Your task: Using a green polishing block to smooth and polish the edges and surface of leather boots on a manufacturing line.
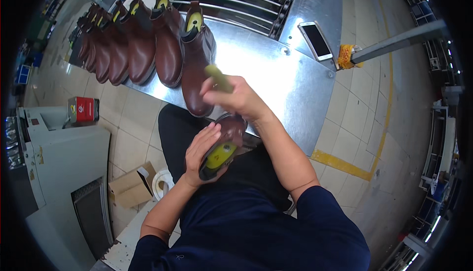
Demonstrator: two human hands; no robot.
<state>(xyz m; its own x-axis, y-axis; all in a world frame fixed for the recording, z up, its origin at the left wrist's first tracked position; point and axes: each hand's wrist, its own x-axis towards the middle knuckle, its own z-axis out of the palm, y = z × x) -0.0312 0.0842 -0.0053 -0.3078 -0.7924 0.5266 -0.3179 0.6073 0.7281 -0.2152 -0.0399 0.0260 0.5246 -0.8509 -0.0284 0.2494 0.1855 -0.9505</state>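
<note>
Head view: left hand (202, 152) grips boot (224, 145) (brown).

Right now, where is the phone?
In the head view the phone lies on the metal table, at its far right edge, beside the yellow-wrapped end of a grey bar and right of the boots.

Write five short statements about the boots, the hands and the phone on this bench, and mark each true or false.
1. The left hand grips a brown boot on the lap. True.
2. The right hand is empty. False: it holds a yellow-green insole.
3. A row of brown boots stands on the metal table. True.
4. The smartphone lies on the floor. False: it lies on the table.
5. The standing boots are black. False: brown.
</note>
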